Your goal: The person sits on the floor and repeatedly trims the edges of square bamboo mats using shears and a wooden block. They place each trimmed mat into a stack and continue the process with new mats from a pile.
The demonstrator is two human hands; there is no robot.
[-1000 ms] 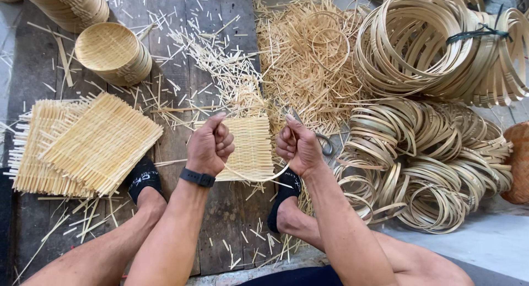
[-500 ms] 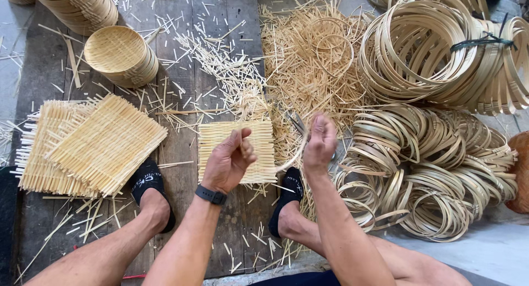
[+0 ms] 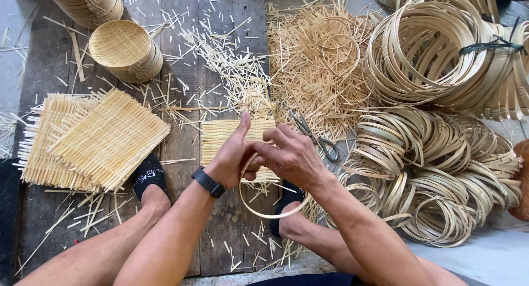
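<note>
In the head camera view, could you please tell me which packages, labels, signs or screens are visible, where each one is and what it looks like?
No packages, signs or paper labels are in view.
Wristwatch: on the left wrist, black band, its face turned away, so no screen shows.
Black sock: on the foot below the woven mats, with small white printing near the toe.

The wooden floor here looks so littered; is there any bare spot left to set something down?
Some. The pale floor at lower right, below the loose bamboo rings, is bare. The dark planks between the woven mats and the small mat carry only stray splints. Crowded: the splint heap and the bundled hoops.
</note>
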